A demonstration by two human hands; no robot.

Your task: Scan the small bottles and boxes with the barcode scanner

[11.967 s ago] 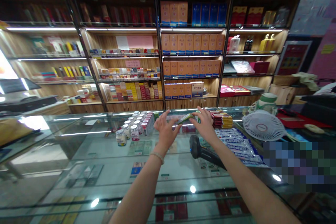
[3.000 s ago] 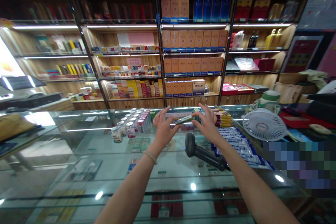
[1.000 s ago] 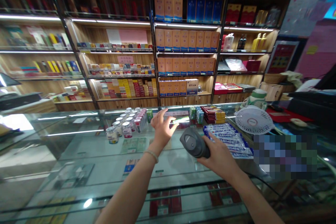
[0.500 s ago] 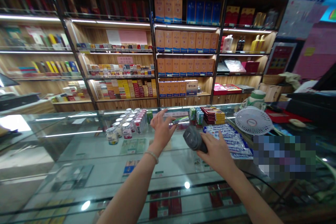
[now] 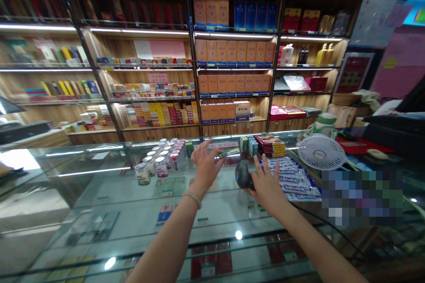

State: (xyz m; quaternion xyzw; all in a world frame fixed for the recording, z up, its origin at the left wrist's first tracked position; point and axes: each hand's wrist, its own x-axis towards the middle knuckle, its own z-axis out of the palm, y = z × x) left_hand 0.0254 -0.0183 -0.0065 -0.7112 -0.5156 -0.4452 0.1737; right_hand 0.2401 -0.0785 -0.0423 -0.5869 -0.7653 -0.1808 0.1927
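Note:
My left hand (image 5: 206, 163) is over the glass counter (image 5: 133, 208), pinching one end of a slim green-and-white pack (image 5: 229, 152) between thumb and fingers. The pack lies nearly level and points right. My right hand (image 5: 268, 183) has a dark grey barcode scanner (image 5: 243, 175) in its grip, some fingers raised and spread. The scanner's head faces left, just below the pack, and a small blue light shows on it. A black cable (image 5: 323, 221) trails from behind the hand. Blue-and-white wrapped packets (image 5: 295, 179) lie in a row right beside that hand.
Several small lidded jars (image 5: 161, 166) stand to the left on the counter. Small green boxes (image 5: 244, 145) and red-and-yellow packs (image 5: 268, 145) sit at the back. A white fan (image 5: 321, 152) and a green-lidded bottle (image 5: 324, 124) are at the right. Stocked shelves (image 5: 232, 70) line the wall.
The scanner has turned in my right hand, and its head now faces more left. More fingers of that hand are spread. My left hand and the pack have barely moved.

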